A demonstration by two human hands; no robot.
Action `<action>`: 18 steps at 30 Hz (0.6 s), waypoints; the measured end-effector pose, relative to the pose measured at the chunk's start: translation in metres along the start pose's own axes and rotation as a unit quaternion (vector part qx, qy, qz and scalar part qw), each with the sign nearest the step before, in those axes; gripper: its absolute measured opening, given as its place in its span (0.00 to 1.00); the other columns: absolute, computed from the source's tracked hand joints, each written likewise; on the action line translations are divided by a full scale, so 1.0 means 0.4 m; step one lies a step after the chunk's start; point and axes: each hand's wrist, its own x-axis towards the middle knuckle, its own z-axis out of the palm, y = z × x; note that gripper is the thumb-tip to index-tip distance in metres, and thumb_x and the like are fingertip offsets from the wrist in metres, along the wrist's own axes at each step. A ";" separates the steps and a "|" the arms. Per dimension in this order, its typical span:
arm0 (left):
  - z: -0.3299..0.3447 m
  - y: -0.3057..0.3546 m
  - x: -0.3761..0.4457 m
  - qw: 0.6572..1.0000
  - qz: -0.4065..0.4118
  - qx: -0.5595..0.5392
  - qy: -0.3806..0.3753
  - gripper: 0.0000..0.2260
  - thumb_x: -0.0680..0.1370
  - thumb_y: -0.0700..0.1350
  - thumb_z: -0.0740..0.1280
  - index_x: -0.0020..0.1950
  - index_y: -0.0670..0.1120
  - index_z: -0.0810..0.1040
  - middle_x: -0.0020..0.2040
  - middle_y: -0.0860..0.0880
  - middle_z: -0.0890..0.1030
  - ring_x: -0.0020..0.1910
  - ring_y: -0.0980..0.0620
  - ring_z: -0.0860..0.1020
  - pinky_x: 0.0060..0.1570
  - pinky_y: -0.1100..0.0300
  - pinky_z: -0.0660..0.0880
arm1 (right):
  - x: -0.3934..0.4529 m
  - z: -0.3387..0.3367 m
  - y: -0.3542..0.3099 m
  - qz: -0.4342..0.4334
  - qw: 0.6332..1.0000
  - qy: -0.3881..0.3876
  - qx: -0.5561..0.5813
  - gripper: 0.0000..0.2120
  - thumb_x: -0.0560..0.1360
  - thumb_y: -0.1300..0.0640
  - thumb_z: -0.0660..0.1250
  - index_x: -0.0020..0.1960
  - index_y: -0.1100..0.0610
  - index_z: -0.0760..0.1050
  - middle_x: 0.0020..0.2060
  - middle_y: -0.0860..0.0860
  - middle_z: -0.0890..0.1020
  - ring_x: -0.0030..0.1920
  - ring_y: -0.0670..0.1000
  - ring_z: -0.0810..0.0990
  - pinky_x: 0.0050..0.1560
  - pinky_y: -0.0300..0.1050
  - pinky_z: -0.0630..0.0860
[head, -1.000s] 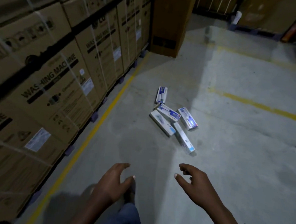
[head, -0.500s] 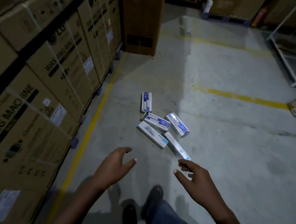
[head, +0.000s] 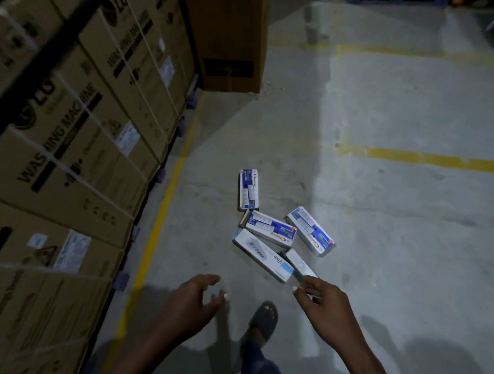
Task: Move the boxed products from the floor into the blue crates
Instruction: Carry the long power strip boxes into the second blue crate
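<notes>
Several small white-and-blue product boxes lie in a loose cluster on the concrete floor. The farthest box (head: 249, 189) lies lengthwise; two more (head: 270, 228) (head: 310, 230) sit behind a long white "Viva" box (head: 262, 255). A plain white box (head: 299, 263) lies nearest me. My right hand (head: 323, 310) hovers with fingers spread at that box's near end, covering it. My left hand (head: 192, 302) is open and empty, left of the cluster. No blue crate is in view.
Stacked washing-machine cartons (head: 68, 152) line the left side behind a yellow floor line (head: 163, 210). A tall brown carton (head: 229, 35) stands at the back. My foot (head: 263, 318) is planted between my hands. Another yellow line (head: 432, 160) crosses the floor on the right.
I have stepped closer; the boxes now lie nearer and larger in view. Both hands have reached forward, and my right hand now overlaps the nearest box's end.
</notes>
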 end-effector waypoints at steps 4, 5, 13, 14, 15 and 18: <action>-0.056 0.067 0.179 0.999 0.013 0.034 0.002 0.24 0.77 0.58 0.72 0.70 0.50 0.78 0.65 0.52 0.82 0.62 0.55 0.80 0.55 0.65 0.72 | 0.198 -0.047 -0.044 -0.005 1.000 0.001 -0.030 0.18 0.76 0.52 0.74 0.63 0.58 0.82 0.53 0.46 0.86 0.52 0.42 0.83 0.55 0.35 0.76; -0.064 0.079 0.221 0.999 0.011 0.034 0.000 0.24 0.77 0.58 0.72 0.70 0.49 0.79 0.65 0.51 0.82 0.62 0.54 0.80 0.56 0.64 0.73 | 0.238 -0.058 -0.053 -0.001 0.999 0.003 -0.036 0.14 0.76 0.52 0.74 0.60 0.56 0.83 0.50 0.44 0.85 0.50 0.42 0.83 0.55 0.36 0.77; -0.015 0.094 0.632 0.998 -0.008 -0.019 -0.056 0.15 0.76 0.55 0.75 0.59 0.50 0.84 0.52 0.56 0.83 0.53 0.54 0.83 0.55 0.61 0.77 | 0.538 -0.076 -0.039 0.080 0.996 -0.004 -0.050 0.14 0.76 0.49 0.73 0.42 0.60 0.81 0.38 0.52 0.85 0.43 0.46 0.84 0.46 0.35 0.75; 0.005 0.072 0.692 0.998 -0.012 -0.023 -0.063 0.13 0.74 0.57 0.74 0.53 0.50 0.84 0.48 0.54 0.84 0.50 0.54 0.83 0.55 0.58 0.78 | 0.571 -0.067 -0.028 0.090 0.995 -0.002 -0.042 0.15 0.76 0.49 0.73 0.46 0.63 0.82 0.43 0.55 0.86 0.47 0.49 0.85 0.49 0.41 0.77; 0.020 0.058 0.754 0.997 -0.009 -0.026 -0.070 0.16 0.72 0.61 0.72 0.47 0.49 0.83 0.47 0.50 0.85 0.49 0.52 0.82 0.55 0.56 0.78 | 0.603 -0.056 -0.019 0.106 0.994 -0.003 -0.040 0.15 0.76 0.49 0.73 0.45 0.63 0.81 0.41 0.55 0.86 0.47 0.50 0.85 0.47 0.45 0.77; 0.098 -0.006 0.948 0.995 0.063 0.050 -0.055 0.26 0.72 0.65 0.63 0.52 0.44 0.82 0.47 0.46 0.85 0.47 0.49 0.82 0.53 0.59 0.76 | 0.710 -0.013 0.022 0.147 0.989 0.003 -0.020 0.22 0.76 0.49 0.71 0.29 0.54 0.67 0.22 0.46 0.71 0.28 0.45 0.71 0.35 0.44 0.66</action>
